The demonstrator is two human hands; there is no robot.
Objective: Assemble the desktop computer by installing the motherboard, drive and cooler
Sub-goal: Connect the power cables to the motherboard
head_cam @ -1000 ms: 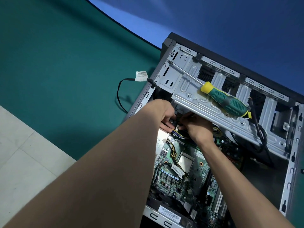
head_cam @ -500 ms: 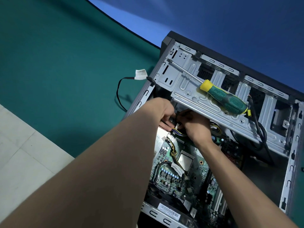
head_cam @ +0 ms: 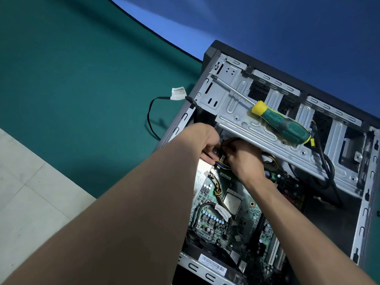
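An open desktop case (head_cam: 368, 194) lies on its side with a green motherboard (head_cam: 253, 214) inside, its bare CPU socket (head_cam: 232, 202) showing. Both hands work at the top edge of the board under the metal drive cage (head_cam: 267, 130). My left hand (head_cam: 201, 140) and my right hand (head_cam: 244, 157) have their fingers curled around a small cable connector (head_cam: 221, 162) with yellow and dark wires. The fingertips and the socket it meets are hidden.
A screwdriver (head_cam: 281, 124) with a green and yellow handle lies on the drive cage. A black cable with a white tag (head_cam: 178, 93) loops out of the case onto the green mat (head_cam: 82, 89). Pale floor tiles (head_cam: 24, 192) lie at the left.
The view has shifted slightly. Both hands stay at the same connector, with only small finger movement.
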